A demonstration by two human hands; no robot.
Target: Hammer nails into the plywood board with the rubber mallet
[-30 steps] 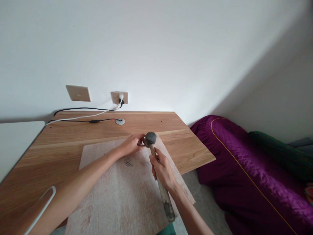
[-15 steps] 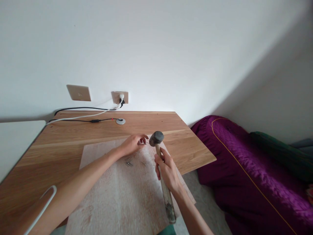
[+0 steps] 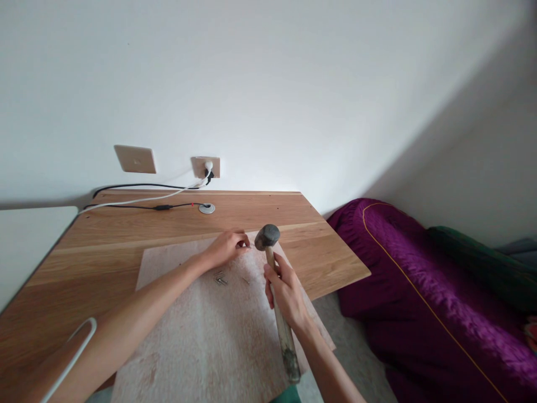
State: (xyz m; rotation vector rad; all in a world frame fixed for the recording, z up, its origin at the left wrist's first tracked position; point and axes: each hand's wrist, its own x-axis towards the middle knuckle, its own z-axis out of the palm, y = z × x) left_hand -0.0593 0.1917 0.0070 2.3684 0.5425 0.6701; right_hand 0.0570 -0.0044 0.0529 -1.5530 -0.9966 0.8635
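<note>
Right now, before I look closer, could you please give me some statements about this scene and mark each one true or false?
1. The right hand grips a hammer. True.
2. Both hands grip the hammer. False: the left hand is apart from it.
3. Small metal pieces lie on the pale board. True.
4. Purple cloth fills the picture's left side. False: the purple cloth is on the right.
5. A white plug sits in the wall socket. True.

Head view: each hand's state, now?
Left hand: curled, near the far edge of the board; grip contents can't be told.
Right hand: closed, holding the hammer.
</note>
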